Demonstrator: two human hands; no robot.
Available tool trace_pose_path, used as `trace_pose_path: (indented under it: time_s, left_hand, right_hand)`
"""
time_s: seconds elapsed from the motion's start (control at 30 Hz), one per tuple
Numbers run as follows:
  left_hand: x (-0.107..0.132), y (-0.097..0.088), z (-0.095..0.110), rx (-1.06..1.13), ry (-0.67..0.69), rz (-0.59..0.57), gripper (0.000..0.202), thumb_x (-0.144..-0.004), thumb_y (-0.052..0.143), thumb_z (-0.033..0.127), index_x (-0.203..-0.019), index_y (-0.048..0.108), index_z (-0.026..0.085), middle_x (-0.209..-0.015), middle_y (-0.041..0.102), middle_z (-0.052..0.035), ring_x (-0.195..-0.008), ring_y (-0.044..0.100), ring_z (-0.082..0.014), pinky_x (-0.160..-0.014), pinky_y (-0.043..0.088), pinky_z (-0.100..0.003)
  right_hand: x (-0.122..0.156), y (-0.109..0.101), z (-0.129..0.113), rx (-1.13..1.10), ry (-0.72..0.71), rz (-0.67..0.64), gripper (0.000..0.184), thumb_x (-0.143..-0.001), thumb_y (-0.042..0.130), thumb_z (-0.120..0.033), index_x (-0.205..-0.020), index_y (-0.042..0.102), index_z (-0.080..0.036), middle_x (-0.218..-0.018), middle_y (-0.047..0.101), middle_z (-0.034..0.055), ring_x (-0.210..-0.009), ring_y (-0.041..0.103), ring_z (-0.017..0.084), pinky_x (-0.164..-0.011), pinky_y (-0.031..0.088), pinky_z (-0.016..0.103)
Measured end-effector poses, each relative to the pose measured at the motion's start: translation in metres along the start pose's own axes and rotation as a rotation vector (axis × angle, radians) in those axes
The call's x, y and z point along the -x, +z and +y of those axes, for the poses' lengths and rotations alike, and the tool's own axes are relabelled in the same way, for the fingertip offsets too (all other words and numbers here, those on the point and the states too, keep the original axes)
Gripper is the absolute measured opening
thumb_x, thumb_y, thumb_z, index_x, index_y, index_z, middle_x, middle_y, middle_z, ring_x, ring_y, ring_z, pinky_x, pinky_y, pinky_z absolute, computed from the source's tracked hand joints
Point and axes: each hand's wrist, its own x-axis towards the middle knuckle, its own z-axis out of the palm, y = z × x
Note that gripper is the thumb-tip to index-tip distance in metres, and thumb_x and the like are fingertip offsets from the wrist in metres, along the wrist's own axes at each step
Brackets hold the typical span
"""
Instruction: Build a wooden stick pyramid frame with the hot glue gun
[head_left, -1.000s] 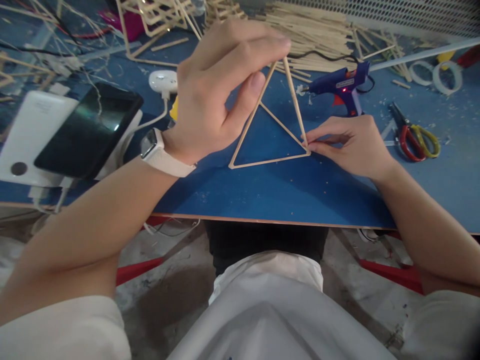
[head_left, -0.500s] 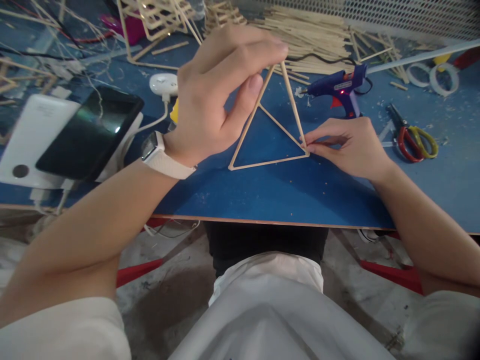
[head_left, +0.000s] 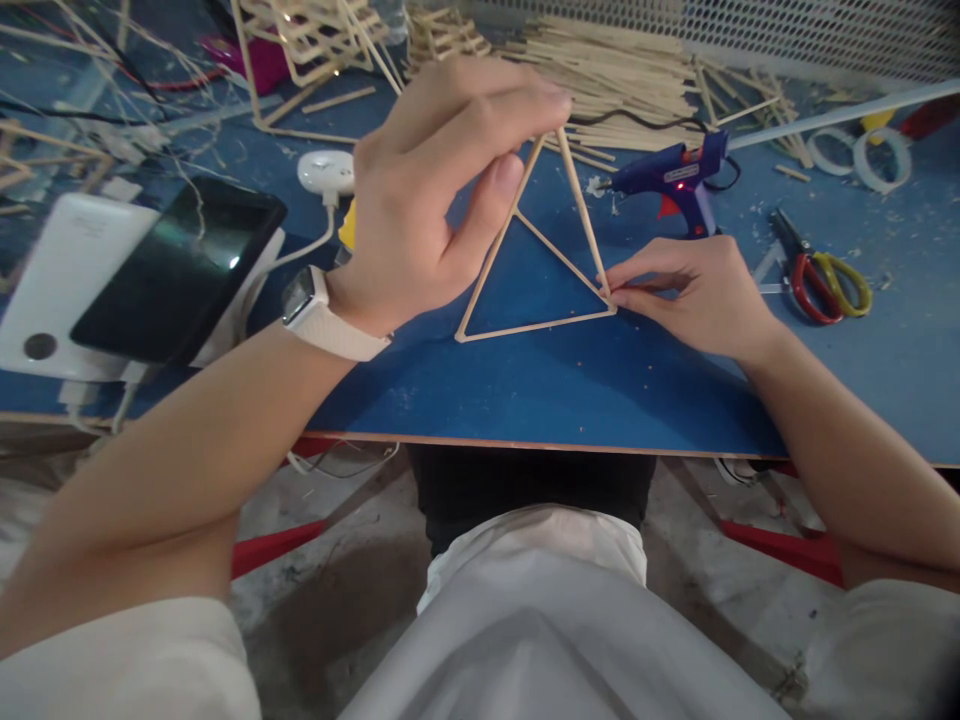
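Observation:
A frame of thin wooden sticks (head_left: 536,324), joined as a pyramid-like triangle, stands on the blue table. My left hand (head_left: 442,190) is closed at its top corner, fingertips over the joint and thumb beside the left stick. With thumb and finger, my right hand (head_left: 690,295) pinches the lower right corner, where several sticks meet. Just beyond the right hand lies a blue hot glue gun (head_left: 671,175) with a small red light lit and its nozzle pointing left.
Scissors (head_left: 829,285) and rolls of tape (head_left: 883,160) lie to the right. A pile of wooden sticks (head_left: 615,75) is at the back. On the left are a phone (head_left: 180,270), a white power bank (head_left: 67,285) and cables. The table edge (head_left: 525,443) runs close to my body.
Both hands keep their grip on the stick frame, which stays almost in place. The whole view has shifted very slightly.

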Motion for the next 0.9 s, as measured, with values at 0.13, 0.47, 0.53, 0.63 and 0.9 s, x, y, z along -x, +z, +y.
trace_pose_path:
  time_s: [0.13,0.47,0.53,0.63,0.9]
  left_hand:
    - [0.007,0.010,0.009,-0.026,0.035,0.114,0.091,-0.120,0.025,0.087,-0.146,0.076,0.016,-0.144,0.078,-0.0186,-0.137,0.079,-0.0290,-0.130,0.059,-0.059]
    - [0.012,0.010,0.010,-0.046,0.048,0.127,0.091,-0.120,0.027,0.087,-0.149,0.076,0.016,-0.148,0.078,-0.0183,-0.139,0.078,-0.0285,-0.131,0.059,-0.055]
    - [0.013,0.010,0.011,-0.034,0.137,0.126,0.084,-0.124,0.031,0.079,-0.154,0.072,0.013,-0.152,0.077,-0.0201,-0.143,0.076,-0.0288,-0.131,0.058,-0.053]
    - [0.014,0.010,0.012,-0.066,0.266,0.129,0.081,-0.125,0.031,0.076,-0.162,0.068,0.014,-0.156,0.076,-0.0202,-0.147,0.074,-0.0290,-0.127,0.059,-0.051]
    - [0.013,0.014,0.010,-0.042,0.047,0.139,0.085,-0.121,0.028,0.084,-0.151,0.075,0.019,-0.148,0.077,-0.0180,-0.134,0.076,-0.0277,-0.128,0.060,-0.056]
  right_hand:
    - [0.000,-0.002,-0.002,0.007,0.033,-0.022,0.017,-0.102,0.095,-0.053,-0.117,0.097,-0.046,-0.119,0.091,0.0001,-0.105,0.086,0.033,-0.102,0.079,0.062]
    - [0.000,0.000,-0.003,0.011,0.051,-0.002,0.021,-0.099,0.097,-0.057,-0.116,0.098,-0.044,-0.116,0.092,0.0016,-0.105,0.085,0.034,-0.099,0.078,0.062]
    - [0.000,0.001,-0.003,0.006,0.039,0.013,0.020,-0.099,0.098,-0.056,-0.115,0.098,-0.043,-0.114,0.091,0.0022,-0.102,0.085,0.033,-0.094,0.078,0.059]
    - [0.000,0.003,-0.001,-0.008,0.011,0.029,0.020,-0.098,0.099,-0.053,-0.114,0.098,-0.040,-0.111,0.091,0.0031,-0.098,0.084,0.031,-0.088,0.076,0.056]
    - [0.000,0.004,-0.002,0.011,0.019,0.045,0.016,-0.097,0.099,-0.051,-0.111,0.098,-0.042,-0.109,0.091,0.0011,-0.098,0.085,0.032,-0.088,0.075,0.056]
